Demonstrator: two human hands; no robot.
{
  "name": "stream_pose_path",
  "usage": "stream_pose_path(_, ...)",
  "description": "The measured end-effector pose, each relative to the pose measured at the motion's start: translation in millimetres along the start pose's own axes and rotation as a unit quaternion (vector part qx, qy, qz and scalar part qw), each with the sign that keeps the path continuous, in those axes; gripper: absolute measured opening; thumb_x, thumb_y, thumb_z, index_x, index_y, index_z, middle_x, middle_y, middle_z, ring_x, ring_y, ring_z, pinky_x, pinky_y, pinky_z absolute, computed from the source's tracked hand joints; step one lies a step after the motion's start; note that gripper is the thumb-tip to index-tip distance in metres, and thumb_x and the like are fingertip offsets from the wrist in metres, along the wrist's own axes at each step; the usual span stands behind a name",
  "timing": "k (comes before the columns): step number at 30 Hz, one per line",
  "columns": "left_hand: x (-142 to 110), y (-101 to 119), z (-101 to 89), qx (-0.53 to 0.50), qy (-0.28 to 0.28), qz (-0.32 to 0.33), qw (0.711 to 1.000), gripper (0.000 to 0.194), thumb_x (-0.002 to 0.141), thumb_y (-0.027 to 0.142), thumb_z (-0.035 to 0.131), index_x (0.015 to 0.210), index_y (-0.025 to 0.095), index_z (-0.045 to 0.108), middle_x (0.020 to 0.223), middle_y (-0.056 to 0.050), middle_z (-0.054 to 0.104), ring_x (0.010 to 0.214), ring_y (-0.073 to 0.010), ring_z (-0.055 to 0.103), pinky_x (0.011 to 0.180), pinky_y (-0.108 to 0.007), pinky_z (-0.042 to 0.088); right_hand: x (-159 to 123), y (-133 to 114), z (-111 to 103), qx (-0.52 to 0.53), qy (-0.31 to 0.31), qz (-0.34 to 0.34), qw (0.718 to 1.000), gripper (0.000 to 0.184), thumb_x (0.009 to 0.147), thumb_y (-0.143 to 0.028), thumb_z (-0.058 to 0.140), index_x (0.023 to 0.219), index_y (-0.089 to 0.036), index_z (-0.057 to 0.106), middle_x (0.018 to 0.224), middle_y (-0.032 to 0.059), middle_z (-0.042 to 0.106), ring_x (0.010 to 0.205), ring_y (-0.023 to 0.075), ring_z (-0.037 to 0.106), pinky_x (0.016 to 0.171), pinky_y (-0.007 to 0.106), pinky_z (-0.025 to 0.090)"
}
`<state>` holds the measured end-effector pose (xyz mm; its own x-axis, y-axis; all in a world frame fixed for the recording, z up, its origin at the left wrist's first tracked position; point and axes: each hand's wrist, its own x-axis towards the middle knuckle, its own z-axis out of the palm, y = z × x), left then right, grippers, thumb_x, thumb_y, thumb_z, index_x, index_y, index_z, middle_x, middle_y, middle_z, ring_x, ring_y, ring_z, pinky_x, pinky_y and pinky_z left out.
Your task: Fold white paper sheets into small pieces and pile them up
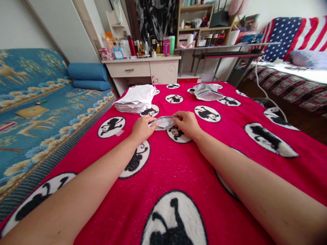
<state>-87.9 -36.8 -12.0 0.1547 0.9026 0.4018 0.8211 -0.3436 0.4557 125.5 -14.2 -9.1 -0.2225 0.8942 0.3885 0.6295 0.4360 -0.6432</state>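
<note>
A small folded piece of white paper [163, 122] is held between my two hands, just above the red patterned cloth [173, 163]. My left hand [143, 128] grips its left end, thumb in front and fingers behind. At the right end, my right hand [187, 123] pinches the paper's upper edge between thumb and fingers. Beyond my left hand lies a thick, uneven stack of white paper [136, 98]. Farther off to the right sits a smaller pile of folded papers [207, 92].
A small pale scrap [119, 133] lies on the cloth left of my hands. Along the left runs a blue patterned sofa [51, 102]. Behind stand a white dresser [143, 68] crowded with bottles and a desk [227, 47]. A white cable [268, 95] hangs at the right.
</note>
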Motion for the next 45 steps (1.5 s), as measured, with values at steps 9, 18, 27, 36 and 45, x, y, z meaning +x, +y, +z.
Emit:
stream_pose_path(9, 0.1, 0.1, 0.5, 0.004, 0.001, -0.005, 1.0, 0.028, 0.081, 0.038, 0.06, 0.097, 0.021, 0.074, 0.096, -0.005, 0.071, 0.083, -0.0197, 0.062, 0.08, -0.03, 0.048, -0.2, -1.9, -0.9, 0.004, -0.003, 0.006, 1.0, 0.023, 0.081, -0.028, 0.054, 0.091, -0.019, 0.073, 0.066, 0.0029, 0.066, 0.059, 0.0138, 0.057, 0.054, 0.023, 0.038)
stream_pose_path(18, 0.1, 0.9, -0.2, -0.004, -0.001, -0.002, 1.0, 0.028, 0.081, 0.036, 0.06, 0.098, 0.019, 0.074, 0.097, -0.006, 0.071, 0.086, -0.0204, 0.063, 0.08, -0.03, 0.048, -0.2, -0.7, -0.5, 0.003, -0.003, 0.003, 1.0, 0.023, 0.081, -0.028, 0.054, 0.09, -0.019, 0.073, 0.067, 0.0031, 0.067, 0.06, 0.0139, 0.057, 0.054, 0.023, 0.038)
stream_pose_path(27, 0.3, -0.9, 0.8, -0.004, 0.0, -0.001, 1.0, 0.028, 0.081, 0.036, 0.06, 0.099, 0.02, 0.074, 0.099, -0.006, 0.071, 0.089, -0.0213, 0.064, 0.081, -0.031, 0.049, 0.1, -0.7, -0.3, 0.003, 0.002, -0.001, 1.0, 0.023, 0.081, -0.028, 0.054, 0.089, -0.019, 0.073, 0.068, 0.0032, 0.067, 0.06, 0.0139, 0.057, 0.053, 0.023, 0.037)
stream_pose_path(36, 0.4, -0.5, 0.0, -0.007, -0.001, 0.004, 1.0, 0.027, 0.081, 0.035, 0.06, 0.098, 0.02, 0.074, 0.1, -0.006, 0.071, 0.089, -0.0213, 0.064, 0.082, -0.031, 0.049, -0.7, -3.0, -1.1, 0.004, 0.003, 0.001, 1.0, 0.023, 0.08, -0.028, 0.054, 0.089, -0.019, 0.073, 0.068, 0.0033, 0.067, 0.059, 0.0135, 0.056, 0.053, 0.023, 0.036)
stream_pose_path(45, 0.6, -1.7, 0.9, -0.006, 0.001, 0.007, 1.0, 0.028, 0.081, 0.035, 0.06, 0.099, 0.019, 0.074, 0.099, -0.006, 0.071, 0.089, -0.0208, 0.064, 0.082, -0.031, 0.049, -0.3, -1.2, -1.0, 0.007, -0.001, -0.002, 1.0, 0.023, 0.08, -0.027, 0.054, 0.089, -0.019, 0.073, 0.068, 0.003, 0.067, 0.059, 0.0131, 0.056, 0.054, 0.023, 0.037)
